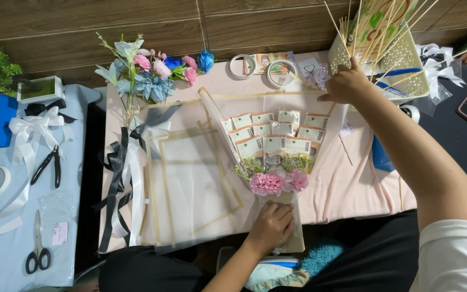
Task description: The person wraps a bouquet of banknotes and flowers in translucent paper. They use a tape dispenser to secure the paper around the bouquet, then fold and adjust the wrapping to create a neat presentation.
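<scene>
Under the left hand (271, 225) lies the money bouquet (270, 154), its fan of folded banknotes spreading away above two pink carnations (277, 183), wrapped in clear film with gold edging. That left hand is closed down over the stem end of the bouquet, fingers curled, pressing it to the surface (347, 189). Up and away, the right hand (347, 84) stretches out, arm long across the pink cloth, fingers pinched among the wooden skewers (377, 38) standing in a cream perforated basket (406, 62); whether it grips one, I cannot tell. Just left of that right hand sit two rolls of clear tape (261, 69). Further left of the bouquet, loose wrapping sheets (187, 173), black and white ribbons (122, 178) and a bunch of artificial flowers (152, 70). Far off left, a pale blue surface carries scissors (38, 254), pliers (48, 165) and a white bow (31, 130). Dark wooden planks run behind it all.
</scene>
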